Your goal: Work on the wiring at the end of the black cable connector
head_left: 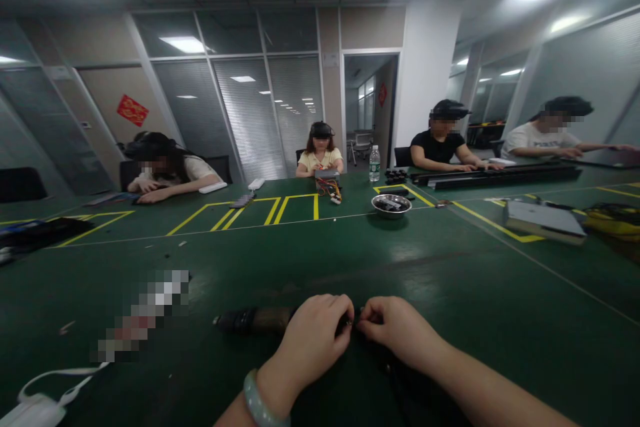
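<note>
My left hand, with a pale green bangle on its wrist, is closed, thumb and fingers pinched together. Right beside it, my right hand is also in a pinch, the fingertips of both almost meeting. Whatever small dark thing sits between them is too dim and too covered to name. Behind my left hand lies a dark cylindrical tool with a brownish middle, its right part hidden. Below the hands, near my right forearm, a long dark shape blends into the green table.
A blurred-out strip with a white cord lies at left. Farther off are a metal bowl of dark parts, a water bottle, a silver box and long black rails. Several people sit across the table.
</note>
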Action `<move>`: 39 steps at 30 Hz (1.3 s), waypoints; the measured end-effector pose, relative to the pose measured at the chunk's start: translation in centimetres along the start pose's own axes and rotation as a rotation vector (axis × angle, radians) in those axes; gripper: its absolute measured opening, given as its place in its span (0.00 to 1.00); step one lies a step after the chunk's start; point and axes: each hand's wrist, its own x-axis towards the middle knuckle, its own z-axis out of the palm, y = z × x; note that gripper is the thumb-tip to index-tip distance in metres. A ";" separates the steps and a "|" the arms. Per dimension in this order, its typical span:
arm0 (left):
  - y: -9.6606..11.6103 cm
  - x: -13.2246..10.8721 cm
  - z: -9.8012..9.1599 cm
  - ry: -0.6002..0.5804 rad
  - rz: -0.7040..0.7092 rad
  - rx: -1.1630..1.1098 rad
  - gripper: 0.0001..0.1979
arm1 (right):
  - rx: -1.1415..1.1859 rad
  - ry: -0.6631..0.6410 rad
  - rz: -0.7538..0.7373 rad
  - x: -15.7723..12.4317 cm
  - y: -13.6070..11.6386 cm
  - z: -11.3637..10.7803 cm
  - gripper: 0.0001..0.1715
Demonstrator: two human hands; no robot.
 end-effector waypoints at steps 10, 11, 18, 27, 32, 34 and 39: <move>0.3 -0.1 -0.2 -0.006 -0.020 -0.015 0.07 | -0.013 0.005 0.024 -0.1 -0.3 -0.2 0.07; 0.2 -0.1 -0.2 -0.006 -0.020 -0.011 0.07 | -0.014 0.009 0.021 -0.1 -0.2 -0.1 0.06; 0.2 0.0 -0.2 -0.007 -0.042 0.003 0.08 | -0.012 0.024 0.011 -0.2 0.0 0.1 0.07; 0.2 0.0 0.0 -0.017 -0.022 0.035 0.05 | -0.016 0.042 0.034 -0.3 -0.1 0.1 0.06; 0.2 0.1 -0.2 -0.024 -0.035 0.027 0.05 | -0.005 0.042 0.039 -0.5 -0.4 0.1 0.07; 0.3 0.1 -0.3 -0.031 -0.039 0.020 0.05 | -0.005 0.042 0.035 -0.5 -0.4 0.1 0.07; 0.4 0.1 -0.3 -0.009 -0.042 -0.008 0.03 | -0.016 0.051 0.031 -0.5 -0.5 -0.1 0.06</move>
